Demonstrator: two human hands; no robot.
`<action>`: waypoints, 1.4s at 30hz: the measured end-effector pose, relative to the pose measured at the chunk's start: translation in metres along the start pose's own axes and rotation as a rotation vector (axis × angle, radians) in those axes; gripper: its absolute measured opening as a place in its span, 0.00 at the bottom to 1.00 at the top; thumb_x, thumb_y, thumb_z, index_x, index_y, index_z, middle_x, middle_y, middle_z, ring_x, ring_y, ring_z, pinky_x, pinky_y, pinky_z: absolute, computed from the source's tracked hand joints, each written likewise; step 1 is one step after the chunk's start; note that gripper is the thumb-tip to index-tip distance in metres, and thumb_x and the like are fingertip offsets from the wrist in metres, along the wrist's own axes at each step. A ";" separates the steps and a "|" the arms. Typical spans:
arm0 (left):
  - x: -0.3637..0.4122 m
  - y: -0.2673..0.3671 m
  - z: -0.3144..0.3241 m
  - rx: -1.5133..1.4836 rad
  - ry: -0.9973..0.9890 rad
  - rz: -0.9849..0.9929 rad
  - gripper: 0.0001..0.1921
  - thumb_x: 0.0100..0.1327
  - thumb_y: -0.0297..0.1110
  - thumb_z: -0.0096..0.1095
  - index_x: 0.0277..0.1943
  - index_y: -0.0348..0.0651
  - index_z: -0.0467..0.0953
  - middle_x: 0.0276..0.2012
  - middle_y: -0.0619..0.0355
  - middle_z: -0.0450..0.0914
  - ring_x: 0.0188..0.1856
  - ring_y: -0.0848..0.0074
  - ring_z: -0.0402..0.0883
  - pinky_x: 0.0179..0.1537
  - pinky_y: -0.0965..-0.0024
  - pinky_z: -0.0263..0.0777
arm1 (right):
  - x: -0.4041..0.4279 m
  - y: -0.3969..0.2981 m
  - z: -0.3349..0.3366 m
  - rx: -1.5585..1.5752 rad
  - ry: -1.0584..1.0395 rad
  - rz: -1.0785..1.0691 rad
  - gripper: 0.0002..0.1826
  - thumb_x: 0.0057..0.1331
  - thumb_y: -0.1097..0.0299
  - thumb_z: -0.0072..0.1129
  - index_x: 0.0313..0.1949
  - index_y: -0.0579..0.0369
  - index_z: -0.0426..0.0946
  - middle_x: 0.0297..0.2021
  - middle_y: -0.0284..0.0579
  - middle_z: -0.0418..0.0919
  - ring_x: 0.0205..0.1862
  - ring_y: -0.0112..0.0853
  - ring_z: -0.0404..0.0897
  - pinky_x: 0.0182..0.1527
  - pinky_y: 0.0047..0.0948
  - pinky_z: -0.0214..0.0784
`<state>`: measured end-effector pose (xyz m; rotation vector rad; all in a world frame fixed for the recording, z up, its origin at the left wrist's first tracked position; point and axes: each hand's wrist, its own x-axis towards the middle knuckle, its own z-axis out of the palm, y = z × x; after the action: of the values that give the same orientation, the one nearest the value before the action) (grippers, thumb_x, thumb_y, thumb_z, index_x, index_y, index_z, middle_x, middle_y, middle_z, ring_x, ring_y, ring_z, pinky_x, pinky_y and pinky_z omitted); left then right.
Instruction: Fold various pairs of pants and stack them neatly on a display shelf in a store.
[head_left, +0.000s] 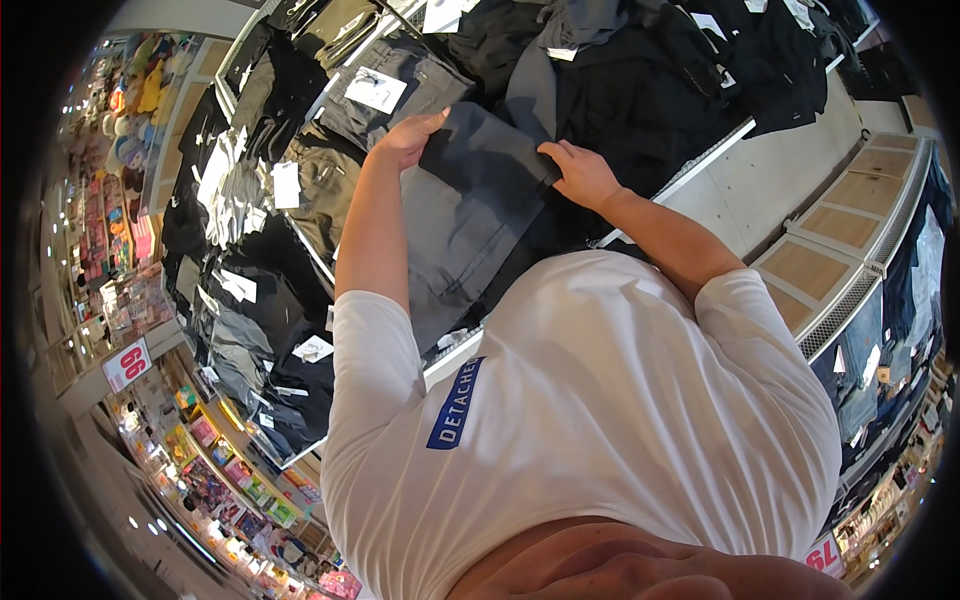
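Observation:
A dark grey garment (480, 202), which looks like a pair of trousers, lies spread over the display table in front of me. My left hand (409, 139) is at its upper left edge, thumb on top and fingers mostly hidden under the cloth. On the opposite edge, my right hand (581, 171) pinches the fabric between thumb and fingers. Just beyond my left hand sits a folded grey garment (420, 71) with a white tag (376, 90) on it. Black garments (630, 97) lie beyond and beside my right hand.
Olive folded clothes (322, 184) and a tagged dark pile (255, 330) lie to the left. A white metal table edge (705, 157) runs on the right, beside pale floor (750, 176). Wood-panelled units (847, 202) with denim (862, 375) stand farther right. Toy shelves (139, 112) are far left.

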<state>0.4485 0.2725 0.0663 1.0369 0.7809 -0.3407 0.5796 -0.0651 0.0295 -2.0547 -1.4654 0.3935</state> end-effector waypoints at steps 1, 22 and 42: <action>0.002 -0.002 -0.004 0.028 -0.044 -0.013 0.16 0.75 0.29 0.53 0.61 0.34 0.74 0.57 0.54 0.82 0.56 0.69 0.82 0.59 0.67 0.74 | 0.000 -0.002 -0.003 0.000 -0.001 0.001 0.30 0.57 0.68 0.67 0.60 0.46 0.69 0.47 0.47 0.79 0.48 0.47 0.82 0.53 0.40 0.74; 0.013 0.012 0.005 -0.103 0.056 0.108 0.12 0.70 0.29 0.56 0.51 0.32 0.78 0.47 0.52 0.85 0.48 0.68 0.83 0.54 0.67 0.76 | -0.018 0.023 0.007 -0.262 -0.040 -0.075 0.22 0.72 0.61 0.54 0.63 0.53 0.72 0.43 0.44 0.85 0.47 0.38 0.83 0.55 0.38 0.73; 0.008 0.003 0.008 0.009 -0.050 -0.015 0.18 0.72 0.27 0.55 0.62 0.33 0.74 0.54 0.51 0.83 0.52 0.68 0.84 0.55 0.65 0.79 | -0.027 0.022 0.008 -0.175 0.090 -0.117 0.09 0.66 0.64 0.58 0.39 0.54 0.82 0.33 0.43 0.85 0.37 0.40 0.85 0.47 0.38 0.76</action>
<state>0.4588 0.2676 0.0649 1.0273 0.7431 -0.3820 0.5828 -0.0928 0.0072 -2.0782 -1.6045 0.1274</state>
